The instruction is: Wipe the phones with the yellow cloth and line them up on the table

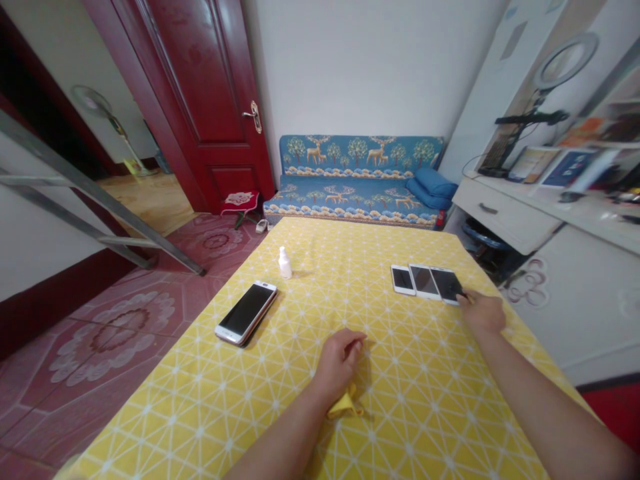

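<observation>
My left hand (339, 363) rests near the middle of the table, its fingers curled closed. A yellow cloth (345, 405) pokes out beneath that hand. Over at the right, my right hand (484, 312) pinches the lower right corner of a smartphone (447, 284) with a dark screen. This phone lies at the end of a row, beside a second white phone (424, 281) and a smaller white phone (403, 279). On the left side, a white-framed phone (247, 311) tops a small stack; what lies under it is mostly hidden.
A small white spray bottle (285, 263) stands upright behind the stack. The table (320, 433) wears a yellow patterned cloth. Beyond it is a blue sofa (350, 190). A white cabinet (590, 293) borders the right side, and a metal ladder (95, 200) leans at left.
</observation>
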Tool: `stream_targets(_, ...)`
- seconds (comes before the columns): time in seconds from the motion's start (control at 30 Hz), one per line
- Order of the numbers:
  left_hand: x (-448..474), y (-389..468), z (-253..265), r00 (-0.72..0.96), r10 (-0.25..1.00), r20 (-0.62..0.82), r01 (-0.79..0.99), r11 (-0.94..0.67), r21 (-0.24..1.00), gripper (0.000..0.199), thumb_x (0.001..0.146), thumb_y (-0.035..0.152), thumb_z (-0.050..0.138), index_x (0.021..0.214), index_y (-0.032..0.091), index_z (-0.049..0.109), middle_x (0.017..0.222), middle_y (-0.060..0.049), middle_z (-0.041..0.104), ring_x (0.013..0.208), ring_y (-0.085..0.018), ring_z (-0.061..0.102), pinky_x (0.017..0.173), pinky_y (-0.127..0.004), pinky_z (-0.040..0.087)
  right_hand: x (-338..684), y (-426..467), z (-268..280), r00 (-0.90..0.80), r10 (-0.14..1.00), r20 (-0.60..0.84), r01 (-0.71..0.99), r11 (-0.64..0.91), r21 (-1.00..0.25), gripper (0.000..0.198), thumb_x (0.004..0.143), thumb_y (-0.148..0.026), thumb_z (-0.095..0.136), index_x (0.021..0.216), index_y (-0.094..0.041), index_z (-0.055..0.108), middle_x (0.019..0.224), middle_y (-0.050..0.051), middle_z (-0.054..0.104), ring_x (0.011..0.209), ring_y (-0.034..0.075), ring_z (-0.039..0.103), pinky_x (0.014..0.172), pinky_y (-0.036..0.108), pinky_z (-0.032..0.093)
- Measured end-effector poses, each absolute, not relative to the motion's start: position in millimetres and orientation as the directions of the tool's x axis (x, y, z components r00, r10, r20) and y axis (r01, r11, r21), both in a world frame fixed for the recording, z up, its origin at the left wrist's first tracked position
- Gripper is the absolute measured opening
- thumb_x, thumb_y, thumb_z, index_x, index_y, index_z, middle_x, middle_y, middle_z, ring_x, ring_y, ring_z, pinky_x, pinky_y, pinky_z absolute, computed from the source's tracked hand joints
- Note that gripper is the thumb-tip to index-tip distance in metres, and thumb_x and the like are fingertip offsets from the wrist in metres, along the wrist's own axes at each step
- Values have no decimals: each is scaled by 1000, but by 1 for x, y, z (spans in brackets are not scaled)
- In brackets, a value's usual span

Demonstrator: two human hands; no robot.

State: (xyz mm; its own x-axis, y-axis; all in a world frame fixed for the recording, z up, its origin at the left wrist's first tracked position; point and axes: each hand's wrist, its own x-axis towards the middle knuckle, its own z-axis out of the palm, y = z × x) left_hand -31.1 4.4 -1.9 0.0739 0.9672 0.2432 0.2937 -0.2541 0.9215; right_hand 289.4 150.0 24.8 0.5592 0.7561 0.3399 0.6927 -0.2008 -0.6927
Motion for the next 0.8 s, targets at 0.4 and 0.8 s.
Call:
stream_targets(0.4,-39,7,-1,-67,995,77,-105,-84,991,37,85,36,55,116,17,61,88,-5,67,78,-15,60,76,-29,48,85,-18,50,-552,832,-51,615,365,-699,21,47,-16,78,59,-20,61,52,-5,55,41,7,36,42,21,19)
stream_targets(0.8,-122,13,36,-272,800,535,781,-142,609,29,87,25,46,107,23,67,109,-9,63,109,-24,52,100,-42,36,75,12,-1,-116,993,38,209,62,-976,21,79,-27,53,99,-23,57,67,-3,59,46,11,47,43,22,37)
